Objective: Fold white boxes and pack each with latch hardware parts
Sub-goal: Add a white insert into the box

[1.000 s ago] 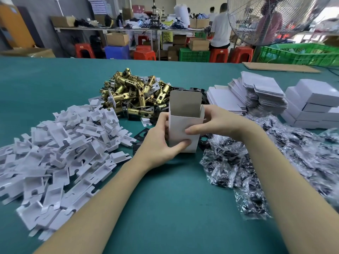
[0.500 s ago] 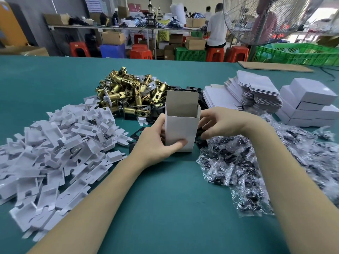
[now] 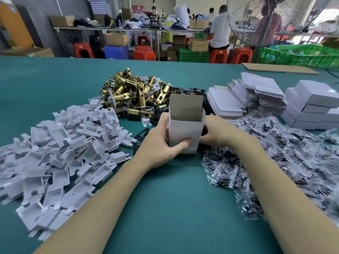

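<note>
**One open box held upright among four heaps of parts**

One folded white box (image 3: 185, 132) is seen standing upright on the green counter (image 3: 165, 208), near the middle, with its top open and its brown inner flap raised at the far side. It is gripped by the left hand (image 3: 159, 143): the thumb is laid across the near white face and the fingers (image 3: 164, 118) are wrapped around the left edge. The right hand (image 3: 218, 132) is placed just beside the box's right side, low down; its fingers are hidden behind the box, so whether they are closed on anything cannot be told.

Four heaps are counted around the box: white card inserts (image 3: 60, 149) to the left, brass latch bolts (image 3: 135, 94) behind, clear bags of dark small parts (image 3: 271, 158) to the right, and flat unfolded box blanks (image 3: 245, 96) at the far right, in roughly two leaning stacks. A few black plates (image 3: 141, 134) are lying between the inserts and the box. Finished white boxes (image 3: 315, 105) are stacked at the right edge; their exact number cannot be counted.
</note>
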The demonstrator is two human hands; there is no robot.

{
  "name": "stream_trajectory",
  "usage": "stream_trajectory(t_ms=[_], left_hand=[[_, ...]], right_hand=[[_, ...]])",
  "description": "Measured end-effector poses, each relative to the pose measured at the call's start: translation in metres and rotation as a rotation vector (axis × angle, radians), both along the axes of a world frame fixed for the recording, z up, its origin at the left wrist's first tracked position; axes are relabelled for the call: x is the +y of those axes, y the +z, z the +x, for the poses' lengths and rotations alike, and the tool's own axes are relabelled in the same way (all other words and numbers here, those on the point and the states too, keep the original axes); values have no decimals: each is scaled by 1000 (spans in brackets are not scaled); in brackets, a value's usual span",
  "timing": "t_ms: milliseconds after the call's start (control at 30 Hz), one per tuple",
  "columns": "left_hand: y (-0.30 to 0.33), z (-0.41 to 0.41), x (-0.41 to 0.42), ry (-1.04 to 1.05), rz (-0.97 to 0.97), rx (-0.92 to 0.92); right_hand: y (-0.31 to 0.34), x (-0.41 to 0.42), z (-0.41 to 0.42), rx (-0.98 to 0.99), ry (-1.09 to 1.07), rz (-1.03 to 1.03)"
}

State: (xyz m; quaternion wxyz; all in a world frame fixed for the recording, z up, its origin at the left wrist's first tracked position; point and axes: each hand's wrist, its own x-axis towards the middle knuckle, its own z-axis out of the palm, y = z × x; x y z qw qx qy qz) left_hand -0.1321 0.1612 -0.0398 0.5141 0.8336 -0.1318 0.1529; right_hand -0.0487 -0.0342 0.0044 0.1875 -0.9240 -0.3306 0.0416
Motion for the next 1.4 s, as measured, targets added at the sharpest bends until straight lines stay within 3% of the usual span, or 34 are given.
stream_trajectory(t_ms=[167,267,433,567,700,800,867,1400], left_hand=[[1,1,-1,10,-10,-20],[1,3,0,48,-2,-13],[8,0,0,70,35,-22],[22,2,9,273,114,-121],[25,9,31,520,375,-98],[19,15,45,600,812,183],[14,17,47,557,971,309],[8,21,42,456,867,341]], right_hand=[[20,-2,-6,260,68,-120],[28,-3,-12,364,121,-33],[26,-1,-14,293,47,109],[26,3,-16,256,15,144],[22,10,-17,231,11,156],[19,11,-15,235,27,172],[17,10,-13,231,26,176],[11,9,-7,197,50,193]])
